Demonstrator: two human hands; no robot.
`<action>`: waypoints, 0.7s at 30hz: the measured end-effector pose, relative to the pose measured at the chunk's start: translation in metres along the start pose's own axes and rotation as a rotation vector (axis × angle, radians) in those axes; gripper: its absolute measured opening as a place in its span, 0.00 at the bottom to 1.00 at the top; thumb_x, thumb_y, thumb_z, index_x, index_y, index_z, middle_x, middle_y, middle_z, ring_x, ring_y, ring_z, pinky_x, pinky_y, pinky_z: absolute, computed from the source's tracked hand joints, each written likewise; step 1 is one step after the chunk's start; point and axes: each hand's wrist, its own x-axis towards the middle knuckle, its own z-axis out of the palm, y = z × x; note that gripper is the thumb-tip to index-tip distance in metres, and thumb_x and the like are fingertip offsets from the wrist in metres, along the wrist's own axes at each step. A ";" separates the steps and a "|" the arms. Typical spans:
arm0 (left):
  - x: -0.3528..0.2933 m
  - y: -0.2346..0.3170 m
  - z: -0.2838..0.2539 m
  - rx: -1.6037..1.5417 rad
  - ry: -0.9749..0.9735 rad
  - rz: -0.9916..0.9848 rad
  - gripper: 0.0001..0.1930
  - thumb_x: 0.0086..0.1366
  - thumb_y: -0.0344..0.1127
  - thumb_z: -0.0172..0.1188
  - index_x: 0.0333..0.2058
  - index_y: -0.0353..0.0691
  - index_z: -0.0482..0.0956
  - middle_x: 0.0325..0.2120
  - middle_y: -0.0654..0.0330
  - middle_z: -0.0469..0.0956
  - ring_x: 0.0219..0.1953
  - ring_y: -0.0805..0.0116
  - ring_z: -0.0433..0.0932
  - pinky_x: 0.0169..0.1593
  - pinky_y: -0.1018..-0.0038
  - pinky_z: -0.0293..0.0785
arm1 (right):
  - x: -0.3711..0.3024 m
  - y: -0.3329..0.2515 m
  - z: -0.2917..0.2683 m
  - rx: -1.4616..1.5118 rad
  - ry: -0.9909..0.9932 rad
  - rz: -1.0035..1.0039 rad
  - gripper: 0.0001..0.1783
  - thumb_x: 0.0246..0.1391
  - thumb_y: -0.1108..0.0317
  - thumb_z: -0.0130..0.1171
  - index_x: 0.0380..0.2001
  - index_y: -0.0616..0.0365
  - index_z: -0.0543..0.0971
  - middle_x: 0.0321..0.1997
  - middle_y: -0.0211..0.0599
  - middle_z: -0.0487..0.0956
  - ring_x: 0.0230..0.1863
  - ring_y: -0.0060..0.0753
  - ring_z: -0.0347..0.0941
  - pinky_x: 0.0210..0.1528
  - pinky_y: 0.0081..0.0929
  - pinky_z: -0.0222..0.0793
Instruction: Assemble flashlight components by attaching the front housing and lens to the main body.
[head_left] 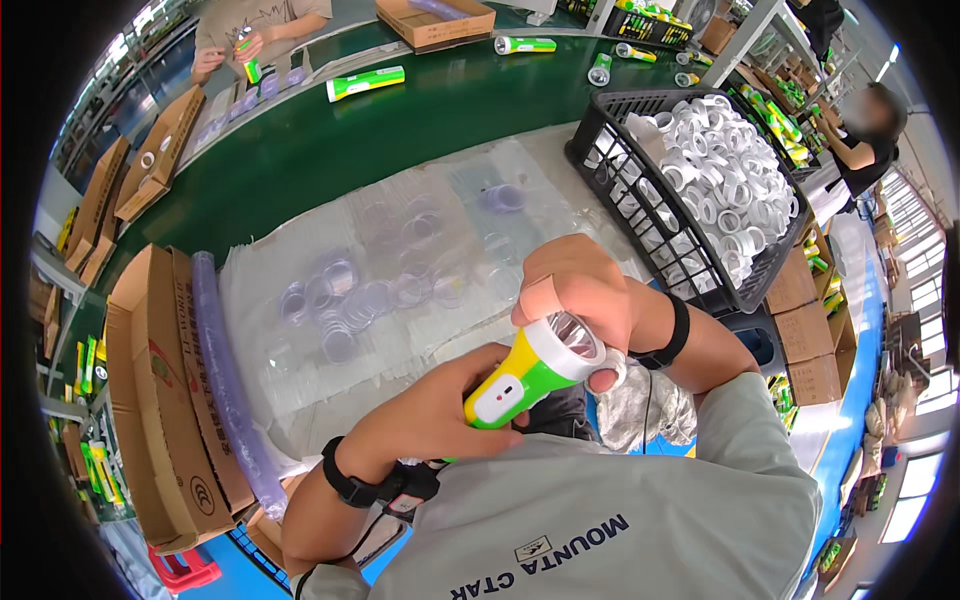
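Note:
A green, yellow and white flashlight (528, 375) is tilted in front of my chest, its reflector end up and to the right. My left hand (432, 408) is wrapped round its body. Curled fingers of my right hand (582, 290) reach round the far side of the flashlight's head, a strip of tape on one digit. A white plastic ring (618, 372) sits at my right fingertips, close beside the head. Clear round lenses (365, 305) lie scattered and overlapping on the plastic-covered bench (285, 385) beyond my hands.
At the right a black crate (690, 245) is heaped with white rings (730, 180). An open cardboard box (150, 400) and a roll of clear film (225, 370) stand left. Across the green conveyor (300, 135), carrying several flashlights (365, 84), a person (265, 25) holds another.

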 end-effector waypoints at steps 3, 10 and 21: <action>0.000 -0.003 0.013 0.086 0.018 -0.032 0.24 0.49 0.30 0.64 0.46 0.37 0.68 0.30 0.61 0.78 0.30 0.70 0.76 0.36 0.72 0.72 | -0.016 0.006 0.013 -0.034 0.068 0.036 0.31 0.51 0.37 0.51 0.32 0.60 0.74 0.22 0.32 0.75 0.19 0.36 0.71 0.21 0.27 0.67; 0.001 0.003 0.018 0.826 0.483 -0.049 0.25 0.48 0.32 0.65 0.46 0.36 0.68 0.29 0.50 0.78 0.28 0.53 0.79 0.30 0.65 0.75 | -0.035 0.012 0.021 -0.045 0.090 0.331 0.29 0.55 0.40 0.47 0.36 0.60 0.72 0.24 0.36 0.76 0.21 0.38 0.74 0.22 0.29 0.69; 0.047 0.039 0.006 0.827 0.326 -0.319 0.26 0.49 0.36 0.66 0.47 0.35 0.69 0.31 0.49 0.78 0.32 0.56 0.80 0.35 0.67 0.75 | -0.078 0.024 0.014 0.317 0.443 0.576 0.39 0.57 0.36 0.40 0.48 0.65 0.71 0.31 0.40 0.74 0.26 0.31 0.69 0.30 0.25 0.63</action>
